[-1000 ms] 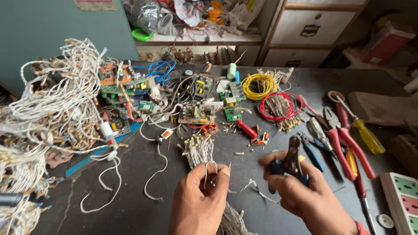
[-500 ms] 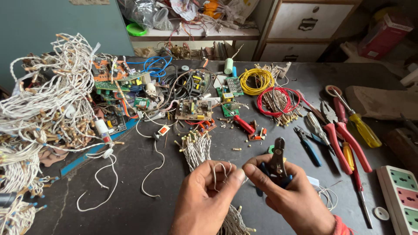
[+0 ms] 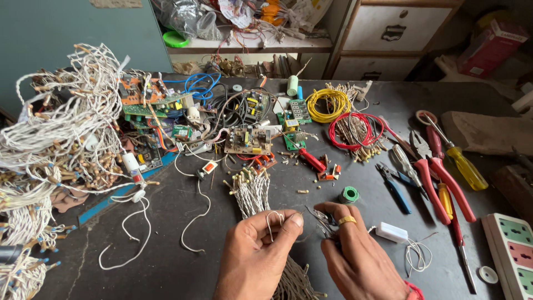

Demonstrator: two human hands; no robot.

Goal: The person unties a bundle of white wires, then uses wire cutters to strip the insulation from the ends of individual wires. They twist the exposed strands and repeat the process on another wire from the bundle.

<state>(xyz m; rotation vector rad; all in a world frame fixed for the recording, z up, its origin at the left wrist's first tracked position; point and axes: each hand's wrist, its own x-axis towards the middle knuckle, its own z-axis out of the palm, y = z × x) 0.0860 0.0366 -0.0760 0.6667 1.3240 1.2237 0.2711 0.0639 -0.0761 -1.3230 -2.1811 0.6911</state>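
Left hand [image 3: 256, 256]: thumb and forefinger were pinched on a thin white wire [image 3: 272, 221], bent in a narrow loop with its closed end up and its legs running down into the fingers; long axis near upright, held low at centre above the table [image 3: 166, 211]. Right hand [image 3: 360, 260]: fingers were clenched round a small cutter [image 3: 321, 219], gold ring on one finger; cutter tips pointed up and left toward the wire, just beside it, contact not discernible. Beneath and between the hands: bundle [image 3: 252, 194] of twisted white leads, long axis running away from the person, bead-tipped ends pointing to the far side. Just right of the right hand: white box [image 3: 392, 233] with a thin cord. Near, beyond the right hand: green spool [image 3: 349, 195]. Further right: pliers [image 3: 438, 172] with red grips, yellow screwdriver [image 3: 463, 164], blue-handled cutters [image 3: 395, 189], power strip [image 3: 513, 250] at the edge. Far side: yellow coil [image 3: 327, 104], red coil [image 3: 352, 130], circuit boards [image 3: 247, 140]. Left: large heap [image 3: 55, 139] of white leads.
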